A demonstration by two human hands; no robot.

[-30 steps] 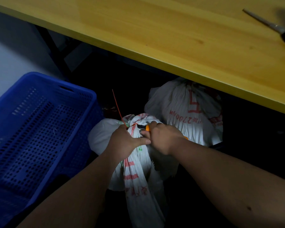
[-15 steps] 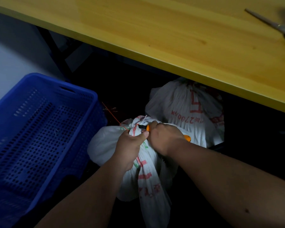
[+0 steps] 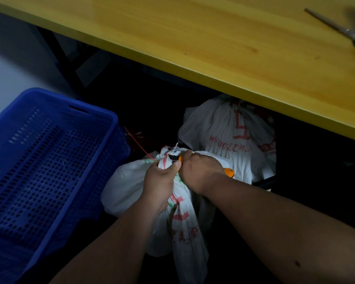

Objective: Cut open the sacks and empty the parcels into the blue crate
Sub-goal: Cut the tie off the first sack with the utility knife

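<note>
At frame centre, the left hand [image 3: 160, 182] grips the near sack's [image 3: 123, 183] tied neck; the right hand [image 3: 201, 171] clenches an orange cutter [image 3: 229, 172] there.

far sack [image 3: 230, 128]: top hidden under tabletop | tool [image 3: 340, 31]: blurred, cut by right edge

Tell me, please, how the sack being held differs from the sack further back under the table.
The near sack is gripped at its bunched neck by the left hand, with the right hand holding an orange knife to it; the far sack is untouched. The near sack lies out in the open beside the blue crate; the far sack sits partly under the yellow table. Both are white with red print.
</note>
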